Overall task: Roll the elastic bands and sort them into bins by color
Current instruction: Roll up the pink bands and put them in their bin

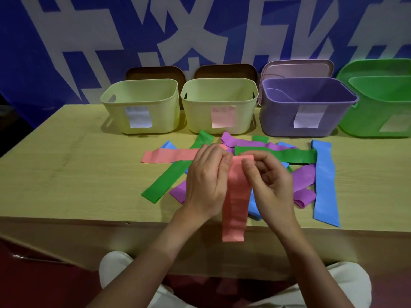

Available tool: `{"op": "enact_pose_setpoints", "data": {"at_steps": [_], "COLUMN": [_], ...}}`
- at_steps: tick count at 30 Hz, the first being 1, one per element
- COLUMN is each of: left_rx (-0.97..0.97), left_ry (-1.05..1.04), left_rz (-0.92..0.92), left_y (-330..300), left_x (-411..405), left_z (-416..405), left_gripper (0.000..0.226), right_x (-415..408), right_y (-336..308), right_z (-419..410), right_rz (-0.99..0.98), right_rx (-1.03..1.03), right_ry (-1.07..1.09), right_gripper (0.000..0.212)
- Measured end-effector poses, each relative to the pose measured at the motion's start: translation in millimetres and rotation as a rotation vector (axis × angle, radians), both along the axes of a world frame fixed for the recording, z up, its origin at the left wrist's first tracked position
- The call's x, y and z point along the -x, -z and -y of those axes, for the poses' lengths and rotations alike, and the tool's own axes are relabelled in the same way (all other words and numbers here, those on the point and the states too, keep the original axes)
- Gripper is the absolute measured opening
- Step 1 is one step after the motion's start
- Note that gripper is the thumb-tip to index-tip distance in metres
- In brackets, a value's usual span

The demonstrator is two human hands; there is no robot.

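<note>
Hands meet above the desk's (pixel 66 174) near edge, at its middle. Your left hand (pixel 206 181) and right hand (pixel 269 181) both pinch the top end of one pink band (pixel 235 196), fingers curled on it, thumbs at its front. That band hangs straight down between your hands, past the near edge, its lower end free over your lap. It looks flat, matte and salmon pink, not yet rolled.

Behind your hands a loose heap of flat bands lies mid-desk: another pink one (pixel 164 155) pointing toward the left edge, a long green band (pixel 169 178) running diagonally, a second green (pixel 289 155) lying crosswise, purple bands (pixel 304 176) partly folded, and a blue band (pixel 324 181) lying lengthwise toward the right edge, its near end reaching the near edge.

Four bins stand in a row along the far edge: two pale yellow (pixel 142 107) (pixel 219 107), one purple (pixel 307 110), one green (pixel 378 107) cut off by the frame. Each bears a paper label on its front; the writing is too blurred to read. Lids lean behind them.

Large white characters on the blue wall (pixel 33 63) are cropped, unreadable.
</note>
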State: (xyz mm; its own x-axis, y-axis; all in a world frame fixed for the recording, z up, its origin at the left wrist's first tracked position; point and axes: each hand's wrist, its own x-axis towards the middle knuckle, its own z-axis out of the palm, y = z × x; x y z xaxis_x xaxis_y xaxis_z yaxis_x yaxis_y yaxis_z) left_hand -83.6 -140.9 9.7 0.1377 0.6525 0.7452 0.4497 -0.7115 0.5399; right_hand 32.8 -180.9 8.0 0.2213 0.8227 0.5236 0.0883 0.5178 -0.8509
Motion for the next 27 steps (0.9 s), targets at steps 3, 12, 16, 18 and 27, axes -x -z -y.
{"op": "enact_pose_setpoints", "data": {"at_steps": [3, 12, 16, 18, 27], "left_rx": [0.122, 0.425, 0.266, 0.153, -0.023], "left_ry": [0.054, 0.283, 0.143, 0.061, -0.040], "left_rz": [0.118, 0.421, 0.202, 0.086, 0.007], "left_y": [-1, -6, -3, -2, 2], "left_x": [-1, -4, -1, 0, 0], "left_z": [0, 4, -2, -4, -14], "left_gripper": [0.025, 0.030, 0.028, 0.025, 0.038], "right_x": [-1, 3, 1, 1, 0], "right_y": [0, -1, 3, 4, 6], "right_z": [0, -4, -4, -4, -9], "right_rz": [0.008, 0.049, 0.082, 0.077, -0.014], "right_rx": [-0.017, -0.018, -0.007, -0.003, 0.033], "right_ry": [-0.012, 0.050, 0.058, 0.056, -0.021], "right_gripper": [0.025, 0.016, 0.015, 0.015, 0.006]}}
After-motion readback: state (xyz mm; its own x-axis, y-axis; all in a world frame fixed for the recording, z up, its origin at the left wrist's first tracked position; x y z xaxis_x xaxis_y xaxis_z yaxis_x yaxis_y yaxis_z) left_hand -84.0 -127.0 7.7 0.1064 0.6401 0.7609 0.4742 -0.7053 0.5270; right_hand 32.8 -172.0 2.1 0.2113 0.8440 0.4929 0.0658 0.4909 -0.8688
